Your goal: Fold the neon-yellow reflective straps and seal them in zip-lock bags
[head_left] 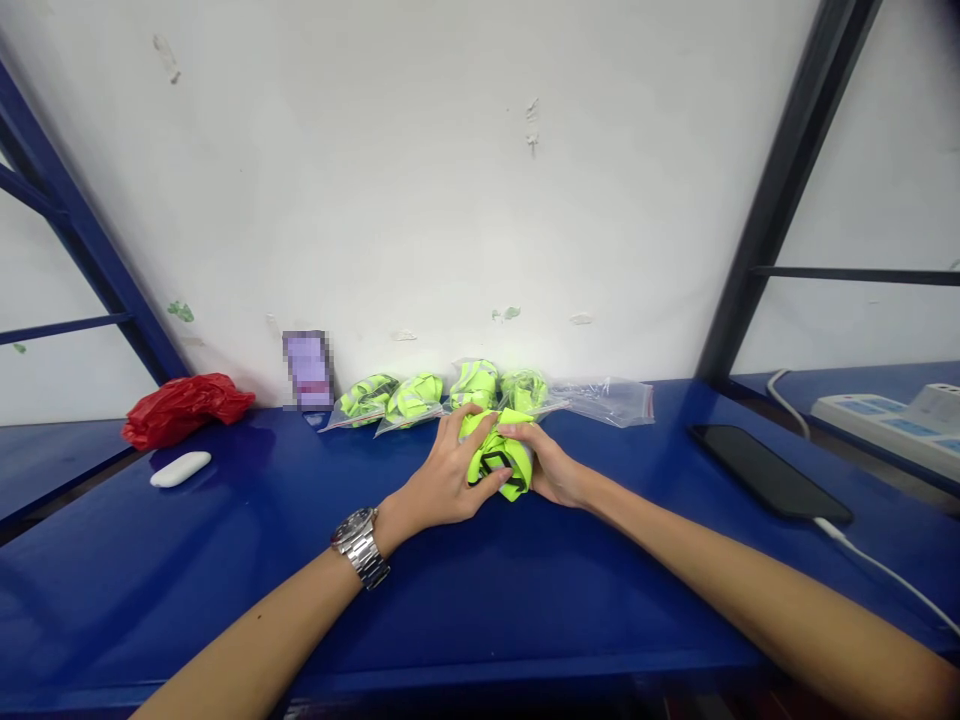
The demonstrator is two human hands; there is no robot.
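Bare forearms (697, 552) stretch over the blue table (480, 610), the grip of left hand (448, 480) and right hand (556, 470) closed around a yellow-green bundle (516, 462) before the clear bags (415, 400). Even pressure from both sides should keep it compact; its fabric looks crumpled, dark-edged.

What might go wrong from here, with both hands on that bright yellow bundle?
The yellow bundle looks loosely folded, so it might unroll if the left hand or right hand slips. The clear bag beside the filled bags looks thin and light, so a nudge could slide it. The white cord on the black phone runs near the right forearm and could get snagged.
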